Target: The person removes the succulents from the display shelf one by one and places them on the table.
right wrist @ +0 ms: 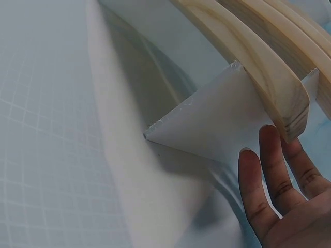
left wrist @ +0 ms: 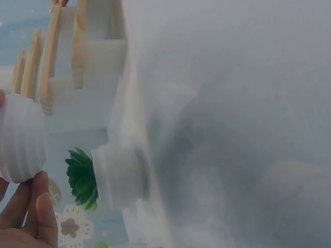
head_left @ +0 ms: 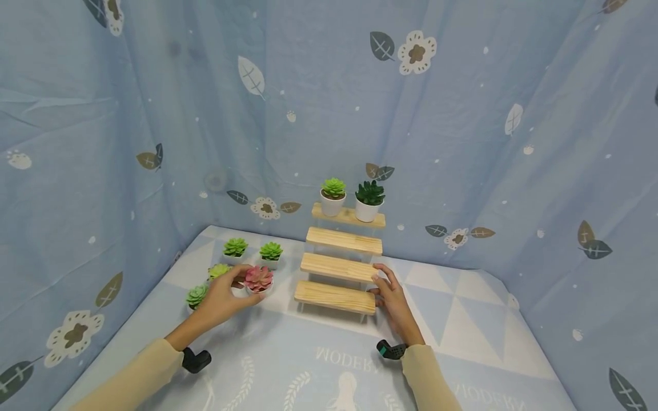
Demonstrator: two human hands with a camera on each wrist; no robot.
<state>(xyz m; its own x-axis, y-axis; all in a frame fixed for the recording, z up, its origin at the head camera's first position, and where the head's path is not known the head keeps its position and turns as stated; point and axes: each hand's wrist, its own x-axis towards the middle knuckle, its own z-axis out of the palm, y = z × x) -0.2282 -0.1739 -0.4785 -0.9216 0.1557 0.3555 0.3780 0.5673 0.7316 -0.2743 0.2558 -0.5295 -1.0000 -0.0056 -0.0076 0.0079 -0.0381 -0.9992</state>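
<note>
one light green plant (head_left: 333,191) and one dark green plant (head_left: 369,197) sit atop a wooden stepped rack (head_left: 334,297). the left hand (head_left: 222,295) pinches the white pot of a red plant (head_left: 259,278) — lifted above the patterned cloth (head_left: 277,348), left of the rack, near four green plants (head_left: 235,247). the right hand (head_left: 394,299) — fingers apart, loosely bent — touches the rack's right end.

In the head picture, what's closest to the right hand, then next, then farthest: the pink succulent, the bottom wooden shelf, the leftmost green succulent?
1. Bottom wooden shelf: just left of the right hand.
2. Pink succulent: farther left, in the left hand.
3. Leftmost green succulent: farthest left.
</note>
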